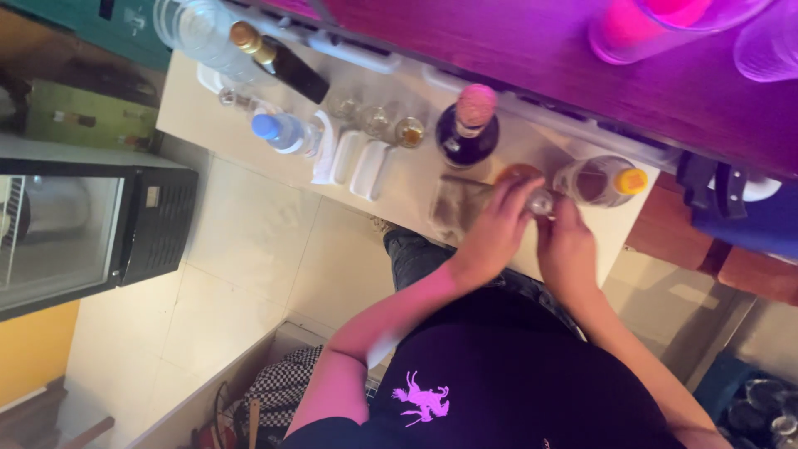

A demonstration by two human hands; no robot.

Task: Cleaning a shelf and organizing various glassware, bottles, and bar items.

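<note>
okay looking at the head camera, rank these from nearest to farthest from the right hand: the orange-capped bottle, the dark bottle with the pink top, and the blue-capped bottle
1. Orange-capped bottle: lying on the counter right by the right hand.
2. Dark bottle with the pink top: upright, beyond the left hand.
3. Blue-capped bottle: far along the counter, toward the picture's left.

Pale square floor tiles (249,249) run beneath a white narrow counter (208,100). A black glass-fronted fridge (91,224) stands beside a yellow wall (33,349). Magenta light washes the dark wooden bar top (515,50).
</note>
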